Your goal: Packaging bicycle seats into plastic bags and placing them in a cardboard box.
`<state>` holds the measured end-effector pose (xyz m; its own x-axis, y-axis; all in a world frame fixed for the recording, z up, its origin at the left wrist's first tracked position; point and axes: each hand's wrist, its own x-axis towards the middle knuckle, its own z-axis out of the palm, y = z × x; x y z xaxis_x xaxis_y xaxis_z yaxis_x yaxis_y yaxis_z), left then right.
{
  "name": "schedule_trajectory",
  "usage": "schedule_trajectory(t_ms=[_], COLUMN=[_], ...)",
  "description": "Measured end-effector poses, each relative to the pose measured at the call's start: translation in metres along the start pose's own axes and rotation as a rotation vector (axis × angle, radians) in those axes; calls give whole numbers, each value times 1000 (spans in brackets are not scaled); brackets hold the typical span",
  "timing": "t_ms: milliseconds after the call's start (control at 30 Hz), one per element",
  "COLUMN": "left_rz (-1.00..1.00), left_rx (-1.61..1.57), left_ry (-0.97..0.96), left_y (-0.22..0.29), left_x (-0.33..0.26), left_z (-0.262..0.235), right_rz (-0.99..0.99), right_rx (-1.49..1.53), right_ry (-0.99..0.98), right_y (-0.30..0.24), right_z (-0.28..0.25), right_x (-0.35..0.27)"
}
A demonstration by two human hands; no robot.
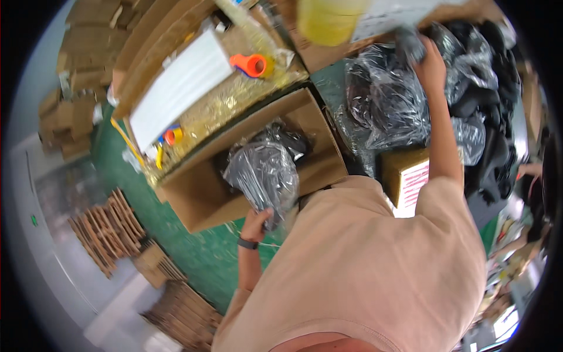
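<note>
My left hand [255, 224] is closed on the near end of a dark item in a clear plastic bag [265, 173], which hangs over the open cardboard box [202, 205]. Inside the box, another bagged dark item [287, 139] lies against the far side. Stretched out to the far right, my right hand [431, 61] grips the end of a second plastic-bagged dark item [409, 46], blurred by motion. Beneath and beside it is a pile of bagged dark goods [387, 97] on the table. What exactly the bags contain cannot be made out.
Left of the box, a bench holds a white sheet [182, 88] and orange tape dispensers [254, 66]. A yellow container [328, 23] stands at the back. Near my right side sits a taped carton [404, 170]. Pallets [108, 232] and flattened cardboard [182, 314] lie on the floor at left.
</note>
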<state>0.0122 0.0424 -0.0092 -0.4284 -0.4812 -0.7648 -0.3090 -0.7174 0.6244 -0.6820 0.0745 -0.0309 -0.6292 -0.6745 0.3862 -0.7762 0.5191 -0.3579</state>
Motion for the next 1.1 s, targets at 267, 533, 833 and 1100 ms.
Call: schedule_trajectory(t_ms=[267,533,833,1100], left_rz=[-423,-150,531,860], left_rx=[-577,65,561,883], left_ry=[-154,-82,-185,641], left_y=[-45,-252,-52,256], left_x=[175,413,318,286], left_z=[-51,-15,32,-137], right_rz=[81,8,319,437], right_rx=[-91,-142,-534,-113], right_ry=[-221,-509,-645,-448], right_y=[-114,-173,-139,-152], right_z=[-41,7,35,-14], right_x=[-155,-110,-76,-171])
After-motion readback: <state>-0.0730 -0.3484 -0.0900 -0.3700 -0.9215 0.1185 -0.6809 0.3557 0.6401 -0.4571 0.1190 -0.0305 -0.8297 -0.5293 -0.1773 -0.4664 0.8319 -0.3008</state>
